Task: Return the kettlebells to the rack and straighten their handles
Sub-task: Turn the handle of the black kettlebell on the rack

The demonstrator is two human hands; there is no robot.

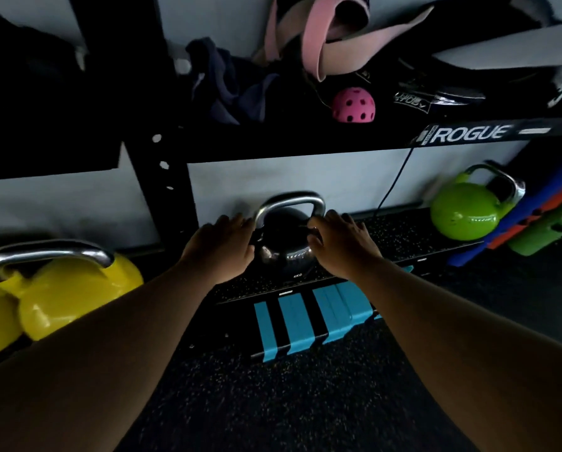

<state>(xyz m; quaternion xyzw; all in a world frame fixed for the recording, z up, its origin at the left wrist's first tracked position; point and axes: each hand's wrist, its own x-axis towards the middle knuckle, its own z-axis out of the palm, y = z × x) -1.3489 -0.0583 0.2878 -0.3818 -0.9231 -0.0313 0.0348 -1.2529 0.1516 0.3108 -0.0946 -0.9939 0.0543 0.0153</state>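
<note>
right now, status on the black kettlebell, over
Left hand and right hand on either side of black kettlebell. Upright on lower shelf, handle up. Nothing in the way.

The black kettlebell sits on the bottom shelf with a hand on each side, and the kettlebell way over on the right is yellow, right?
Almost. In the head view, the black kettlebell does sit on the bottom shelf with the left hand and right hand on either side, but the kettlebell at the far right is green. The yellow kettlebells are on the left.
</note>
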